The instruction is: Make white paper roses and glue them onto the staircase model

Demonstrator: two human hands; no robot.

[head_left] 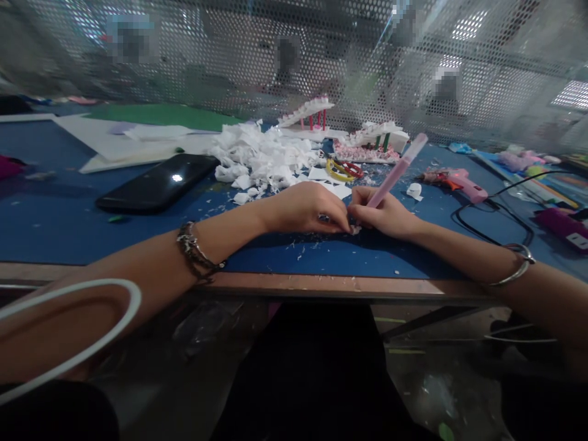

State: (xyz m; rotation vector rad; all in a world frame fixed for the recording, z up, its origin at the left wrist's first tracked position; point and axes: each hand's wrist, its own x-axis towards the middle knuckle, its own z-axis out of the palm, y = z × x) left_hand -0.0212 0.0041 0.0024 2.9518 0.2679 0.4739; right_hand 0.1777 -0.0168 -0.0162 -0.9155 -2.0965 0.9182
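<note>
My right hand (384, 214) grips a pink craft knife (399, 169) like a pen, its tip down on the blue mat (55, 220). My left hand (305, 208) lies beside it, fingers pinched on a small white foam piece (355, 229) right at the knife's tip. White shavings are scattered on the mat under both hands. A dark beaded bracelet sits on my left wrist and a silver bangle on my right.
A heap of white foam scraps (261, 156) lies behind my hands, with a black phone (158, 182) to its left. Small foam models (370, 141), yellow and red rings (342, 168), a pink glue gun (459, 182) and its black cable (496, 220) are to the right. A perforated screen backs the table.
</note>
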